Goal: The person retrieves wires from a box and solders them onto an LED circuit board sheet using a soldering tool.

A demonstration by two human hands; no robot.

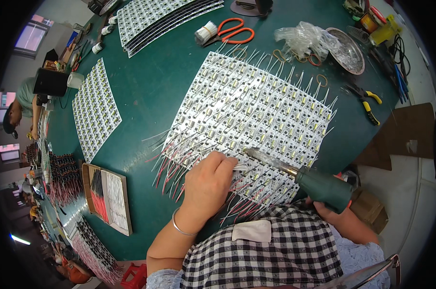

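A white panel of small circuit boards [247,103] lies tilted across the green table, with thin wires sticking out along its edges. My left hand [208,183] rests over the panel's near part, fingers closed in a pinch on a few short white wires [240,167]. Right of it, my right hand [327,212] grips a dark green hot-air gun [324,187], partly hidden behind the tool's body. The gun's long metal nose points left, its tip over the boards close to my left fingertips. Red and white wires [244,204] hang along the panel's near edge.
Orange-handled scissors [237,32] lie beyond the panel beside a white wire bundle [206,32]. A plastic bag [304,41], a round dish [349,54] and yellow-black pliers [368,102] are rightward. A box of wires [126,204] and another panel [96,111] stand left. A co-worker [23,108] sits far left.
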